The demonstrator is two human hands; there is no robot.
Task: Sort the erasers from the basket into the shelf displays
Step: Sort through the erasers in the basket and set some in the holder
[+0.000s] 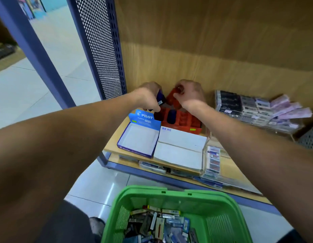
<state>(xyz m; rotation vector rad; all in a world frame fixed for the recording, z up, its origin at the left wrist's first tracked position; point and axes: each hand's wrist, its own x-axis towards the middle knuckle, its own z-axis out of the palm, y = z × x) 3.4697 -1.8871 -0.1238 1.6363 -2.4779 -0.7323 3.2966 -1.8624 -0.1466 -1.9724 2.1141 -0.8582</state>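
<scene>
Head cam: left hand (148, 95) grip closed on a dark blue eraser (160, 97), right hand (189, 92) pinching something at the red display tray (180, 121), green basket (227, 223) looks pretty full, so lots left.

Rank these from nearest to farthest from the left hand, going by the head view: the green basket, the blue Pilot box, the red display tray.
Measured from the left hand:
1. Red display tray: right beside the hand, at the back of the shelf.
2. Blue Pilot box: just below the hand, at the shelf's front left.
3. Green basket: off the shelf, lowest in the view, nearest the camera.
</scene>
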